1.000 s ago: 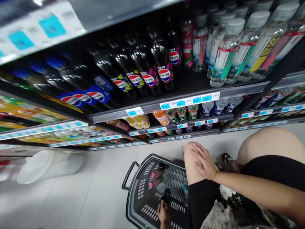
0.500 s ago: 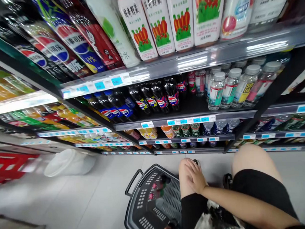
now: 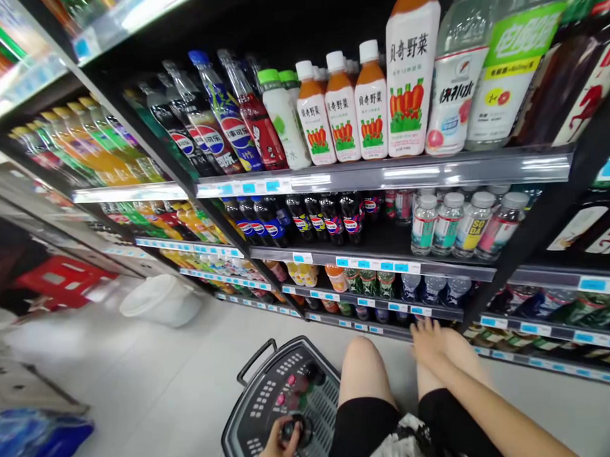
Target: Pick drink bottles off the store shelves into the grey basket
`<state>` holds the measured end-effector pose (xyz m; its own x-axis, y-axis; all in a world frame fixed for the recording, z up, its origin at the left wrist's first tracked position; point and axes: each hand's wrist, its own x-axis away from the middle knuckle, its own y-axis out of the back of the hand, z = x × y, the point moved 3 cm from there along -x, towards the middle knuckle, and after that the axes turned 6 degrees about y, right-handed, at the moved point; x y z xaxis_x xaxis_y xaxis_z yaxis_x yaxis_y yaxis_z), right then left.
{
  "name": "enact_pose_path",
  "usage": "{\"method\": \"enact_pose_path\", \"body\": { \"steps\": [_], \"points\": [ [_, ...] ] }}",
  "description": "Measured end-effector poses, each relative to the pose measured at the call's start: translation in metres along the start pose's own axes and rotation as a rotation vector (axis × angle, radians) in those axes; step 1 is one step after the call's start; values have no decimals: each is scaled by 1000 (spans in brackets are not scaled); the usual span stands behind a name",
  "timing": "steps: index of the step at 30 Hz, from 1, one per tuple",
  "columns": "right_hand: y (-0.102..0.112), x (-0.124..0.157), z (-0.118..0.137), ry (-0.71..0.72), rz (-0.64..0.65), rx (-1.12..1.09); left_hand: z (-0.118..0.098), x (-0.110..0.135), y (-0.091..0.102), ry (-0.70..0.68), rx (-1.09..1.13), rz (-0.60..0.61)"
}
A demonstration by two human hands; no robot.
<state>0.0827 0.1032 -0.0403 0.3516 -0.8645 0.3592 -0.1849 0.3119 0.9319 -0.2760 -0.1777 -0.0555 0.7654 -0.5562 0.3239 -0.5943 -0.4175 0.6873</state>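
At the bottom of the head view, my left hand (image 3: 279, 445) is closed round the top of a dark bottle (image 3: 298, 429), over the grey shopping basket (image 3: 230, 423). Most of that bottle's body is hidden by the steep angle. Beside it in the basket lie bottles with pink caps (image 3: 285, 390) and another with a dark cap (image 3: 314, 373). My right hand (image 3: 430, 347) rests by my right knee, fingers stretched out and holding nothing.
A drinks shelf (image 3: 383, 176) spans the front, with carrot juice bottles (image 3: 344, 120), cola bottles (image 3: 222, 138) and soda bottles (image 3: 452, 220). On the floor at left stand a white tub (image 3: 162, 300) and a red crate (image 3: 69, 280). A blue package (image 3: 37, 434) lies lower left.
The view has tilted up. My right hand has moved from my left knee to the right one. My left hand with the dark bottle has come further into view over the basket.
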Motion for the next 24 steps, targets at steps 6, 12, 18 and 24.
{"method": "enact_pose_path", "body": {
  "steps": [6,12,18,24],
  "points": [
    [-10,31,-96,-237,-127,-26,-165,-21,13,-308,-60,55],
    [-10,45,-122,-357,-187,-67,-352,-18,20,-618,115,-20],
    [-7,46,-127,-345,-184,-101,-487,-18,5,-650,487,47],
    [-2,46,-125,-329,-214,-109,-557,-6,-8,-830,399,92]
  ]
}}
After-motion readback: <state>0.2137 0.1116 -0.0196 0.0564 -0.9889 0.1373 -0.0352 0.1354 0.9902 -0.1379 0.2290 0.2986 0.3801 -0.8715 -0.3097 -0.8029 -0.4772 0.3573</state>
